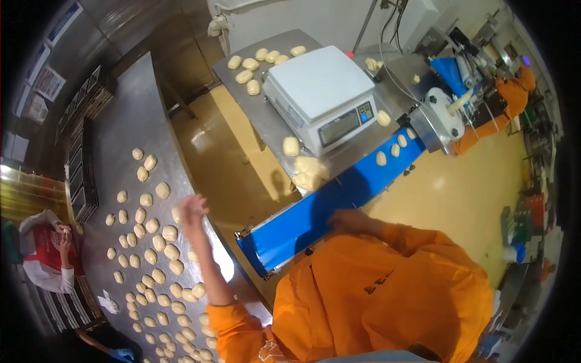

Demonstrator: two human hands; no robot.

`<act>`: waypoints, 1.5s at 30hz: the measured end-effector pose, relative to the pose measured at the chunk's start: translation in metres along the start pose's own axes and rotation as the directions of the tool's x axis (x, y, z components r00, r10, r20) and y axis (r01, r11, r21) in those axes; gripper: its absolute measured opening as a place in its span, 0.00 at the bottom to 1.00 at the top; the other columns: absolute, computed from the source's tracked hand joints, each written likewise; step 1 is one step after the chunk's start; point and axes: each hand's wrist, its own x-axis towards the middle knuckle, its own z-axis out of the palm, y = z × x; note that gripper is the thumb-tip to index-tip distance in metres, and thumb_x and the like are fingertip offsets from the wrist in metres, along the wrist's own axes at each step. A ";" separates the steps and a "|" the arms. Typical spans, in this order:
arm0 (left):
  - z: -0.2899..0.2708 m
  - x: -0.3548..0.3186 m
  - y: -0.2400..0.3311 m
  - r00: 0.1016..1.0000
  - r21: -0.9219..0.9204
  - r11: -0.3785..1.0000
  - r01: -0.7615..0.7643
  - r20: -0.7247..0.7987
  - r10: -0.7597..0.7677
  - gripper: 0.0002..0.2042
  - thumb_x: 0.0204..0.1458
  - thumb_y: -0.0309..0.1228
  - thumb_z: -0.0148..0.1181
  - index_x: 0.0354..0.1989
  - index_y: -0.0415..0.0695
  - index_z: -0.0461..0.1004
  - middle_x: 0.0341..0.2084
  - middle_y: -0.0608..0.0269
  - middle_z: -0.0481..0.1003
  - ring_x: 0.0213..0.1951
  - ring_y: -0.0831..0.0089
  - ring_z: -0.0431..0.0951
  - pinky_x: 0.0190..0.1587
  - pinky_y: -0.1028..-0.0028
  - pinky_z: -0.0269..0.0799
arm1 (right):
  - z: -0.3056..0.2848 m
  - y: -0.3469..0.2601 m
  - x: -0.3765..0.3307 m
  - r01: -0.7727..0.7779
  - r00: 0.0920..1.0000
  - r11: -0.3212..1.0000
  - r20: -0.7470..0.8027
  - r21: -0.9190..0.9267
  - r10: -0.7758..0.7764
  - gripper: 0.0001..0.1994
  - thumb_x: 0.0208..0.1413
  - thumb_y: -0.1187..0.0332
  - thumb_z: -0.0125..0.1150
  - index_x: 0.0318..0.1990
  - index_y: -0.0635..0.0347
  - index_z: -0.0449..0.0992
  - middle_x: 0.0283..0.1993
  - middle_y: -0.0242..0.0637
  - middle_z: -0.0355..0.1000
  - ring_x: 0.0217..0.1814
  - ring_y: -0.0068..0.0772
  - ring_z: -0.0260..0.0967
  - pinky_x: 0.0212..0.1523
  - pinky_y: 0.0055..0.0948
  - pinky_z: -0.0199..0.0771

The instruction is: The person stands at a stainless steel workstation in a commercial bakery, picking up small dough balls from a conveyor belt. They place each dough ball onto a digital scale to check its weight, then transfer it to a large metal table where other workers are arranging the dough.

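My left hand (193,213) hangs over the near edge of the long steel table (136,91), fingers apart. A rounded piece of dough (176,215) lies right beside it, partly covered by the fingers. Many similar pale dough pieces (162,190) are spread over that table. At the blue conveyor belt (284,233), my right hand (348,221) reaches low over the near side; its fingers are dark and blurred, so their grip is unclear. Several dough pieces (381,158) sit on the belt's far end, below the metal dough machine (437,118).
A white digital scale (321,85) stands on a steel side table, with dough pieces (253,88) behind it and a loose dough lump (310,173) at its front corner. Black trays (82,169) line the left. Co-workers are at the left (51,251) and far right (514,94).
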 end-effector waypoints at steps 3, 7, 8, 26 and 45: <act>0.120 -0.006 -0.004 0.986 0.297 0.948 -0.116 0.152 0.074 0.20 0.56 0.29 0.62 0.56 0.41 0.68 0.50 0.55 0.72 0.51 0.68 0.74 0.52 0.71 0.71 | -0.021 0.058 -0.008 0.067 0.989 0.998 -0.133 -0.004 -0.067 0.11 0.57 0.66 0.55 0.46 0.51 0.78 0.43 0.39 0.72 0.48 0.45 0.71 0.48 0.42 0.74; 0.242 0.006 0.000 0.970 0.738 0.634 -0.229 0.225 0.089 0.26 0.48 0.32 0.66 0.56 0.43 0.69 0.51 0.45 0.70 0.53 0.54 0.73 0.55 0.62 0.70 | -0.061 0.119 -0.019 0.233 0.911 0.972 -0.343 -0.028 -0.229 0.10 0.54 0.70 0.58 0.44 0.52 0.78 0.39 0.38 0.72 0.42 0.46 0.73 0.43 0.42 0.76; 0.260 0.011 -0.007 0.974 0.809 0.549 -0.211 0.219 0.052 0.27 0.46 0.32 0.67 0.57 0.43 0.69 0.52 0.44 0.69 0.53 0.51 0.72 0.55 0.60 0.70 | -0.074 0.130 -0.025 0.282 0.871 0.958 -0.407 -0.046 -0.276 0.10 0.54 0.71 0.58 0.44 0.51 0.78 0.38 0.38 0.72 0.41 0.47 0.73 0.41 0.42 0.76; 0.403 0.088 0.118 0.840 0.535 0.652 -0.537 0.411 0.354 0.20 0.51 0.25 0.62 0.55 0.44 0.71 0.51 0.63 0.72 0.52 0.69 0.72 0.46 0.74 0.72 | -0.158 0.222 -0.091 0.310 0.825 0.920 -0.549 0.240 -0.135 0.09 0.56 0.73 0.57 0.44 0.51 0.78 0.40 0.40 0.74 0.41 0.47 0.73 0.40 0.39 0.75; 0.308 -0.110 -0.018 0.962 0.671 0.692 -0.266 0.230 0.146 0.31 0.48 0.09 0.45 0.64 0.39 0.61 0.60 0.48 0.67 0.64 0.55 0.66 0.65 0.64 0.59 | -0.114 0.011 0.050 0.457 0.612 0.781 -0.486 -0.426 -0.624 0.18 0.53 0.71 0.53 0.51 0.68 0.71 0.52 0.43 0.69 0.57 0.43 0.66 0.52 0.33 0.74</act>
